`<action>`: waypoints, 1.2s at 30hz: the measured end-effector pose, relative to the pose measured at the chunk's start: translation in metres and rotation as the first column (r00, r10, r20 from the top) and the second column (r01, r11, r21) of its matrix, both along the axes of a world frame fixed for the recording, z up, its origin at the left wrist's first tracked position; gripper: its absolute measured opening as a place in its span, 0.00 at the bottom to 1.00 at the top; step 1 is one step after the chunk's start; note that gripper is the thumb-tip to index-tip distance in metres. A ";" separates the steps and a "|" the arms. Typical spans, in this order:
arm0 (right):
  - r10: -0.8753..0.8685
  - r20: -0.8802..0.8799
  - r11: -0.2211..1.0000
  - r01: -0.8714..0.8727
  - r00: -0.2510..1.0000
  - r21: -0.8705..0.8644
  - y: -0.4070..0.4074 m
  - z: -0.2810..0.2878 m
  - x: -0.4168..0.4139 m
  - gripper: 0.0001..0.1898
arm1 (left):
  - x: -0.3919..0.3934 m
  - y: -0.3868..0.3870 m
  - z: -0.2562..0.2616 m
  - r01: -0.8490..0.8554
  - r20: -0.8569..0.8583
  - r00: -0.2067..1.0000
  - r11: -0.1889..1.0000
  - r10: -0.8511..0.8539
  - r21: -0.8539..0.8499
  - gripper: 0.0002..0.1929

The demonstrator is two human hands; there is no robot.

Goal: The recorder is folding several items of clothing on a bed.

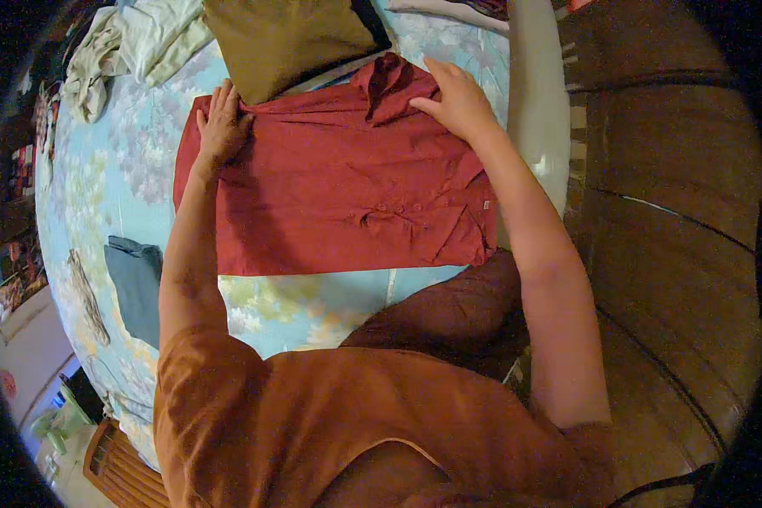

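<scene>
A red garment [330, 190], apparently a shirt with buttons, lies spread sideways on a bed with a floral light-blue sheet [279, 305]. My left hand [224, 124] rests flat on the garment's upper left corner, fingers spread. At the garment's upper right, beside a bunched, darker part of the cloth, my right hand [454, 98] has its thumb and fingers apart. Nothing shows between them. Small creases run across the cloth, mostly on its right half.
An olive-brown cloth or cushion [286, 44] touches the garment's far edge. Pale crumpled clothes [133, 47] lie at the far left. A folded grey-blue cloth [133, 282] is left of my left forearm. A pale bed edge [540, 127] runs along the right, beside a dark brown surface [667, 190].
</scene>
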State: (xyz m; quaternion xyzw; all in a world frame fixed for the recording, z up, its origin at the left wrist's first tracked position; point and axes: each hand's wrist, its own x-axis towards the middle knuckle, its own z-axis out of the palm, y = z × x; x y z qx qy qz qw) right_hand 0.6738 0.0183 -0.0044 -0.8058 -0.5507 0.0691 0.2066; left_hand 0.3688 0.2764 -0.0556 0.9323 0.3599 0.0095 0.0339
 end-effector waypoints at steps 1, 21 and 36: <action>-0.005 0.001 1.000 0.005 1.000 -0.007 0.005 -0.002 0.000 0.29 | 0.001 0.000 -0.002 -0.040 0.011 0.999 0.999 0.040 -0.019 0.32; 0.040 -0.214 0.979 0.005 0.976 0.202 -0.036 0.049 -0.015 0.14 | -0.034 0.003 0.093 0.273 -0.196 0.955 0.914 -0.221 0.302 0.02; 0.179 -0.103 0.976 -0.163 0.978 0.146 -0.167 0.015 -0.130 0.13 | -0.166 -0.074 0.068 0.331 -0.253 0.932 0.893 -0.259 0.306 0.10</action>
